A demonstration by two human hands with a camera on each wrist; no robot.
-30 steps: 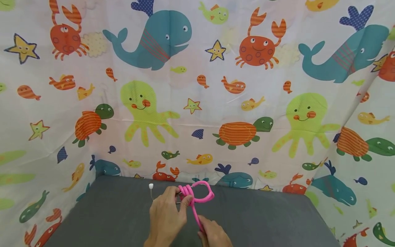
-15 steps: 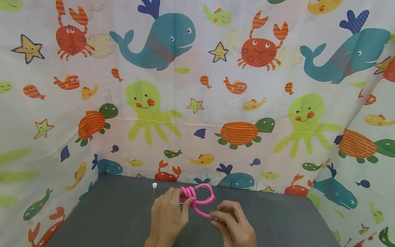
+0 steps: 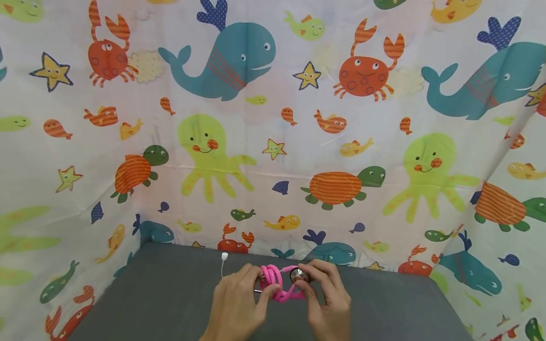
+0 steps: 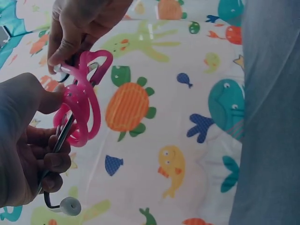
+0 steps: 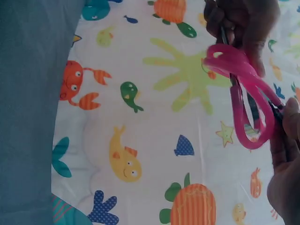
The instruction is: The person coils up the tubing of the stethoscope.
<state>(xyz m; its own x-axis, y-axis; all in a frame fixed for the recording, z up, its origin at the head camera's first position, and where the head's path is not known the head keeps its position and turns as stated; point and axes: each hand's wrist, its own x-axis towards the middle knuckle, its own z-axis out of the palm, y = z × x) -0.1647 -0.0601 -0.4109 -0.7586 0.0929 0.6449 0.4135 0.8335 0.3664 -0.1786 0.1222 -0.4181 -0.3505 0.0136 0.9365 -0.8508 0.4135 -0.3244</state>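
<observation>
A stethoscope with pink tubing (image 3: pixel 271 273) is held between both hands above the grey table. My left hand (image 3: pixel 239 300) grips the coiled tubing and the metal ear tubes, its thumb pressing the coils. One white ear tip (image 3: pixel 224 256) sticks up beyond that hand; in the left wrist view an ear tip (image 4: pixel 70 206) hangs below the fingers. My right hand (image 3: pixel 327 293) pinches the round metal chest piece (image 3: pixel 298 276) between thumb and fingers, close to the right of the coils. A loop of tubing (image 5: pixel 241 112) shows in the right wrist view. The other ear tip is hidden.
The grey tabletop (image 3: pixel 170 293) lies beneath the hands. A white curtain (image 3: pixel 264 189) printed with sea animals stands behind the table and along both sides.
My right hand has moved from low on the tubing's end, out to the right, then up beside the coils with the chest piece. My left hand keeps its grip on the coils.
</observation>
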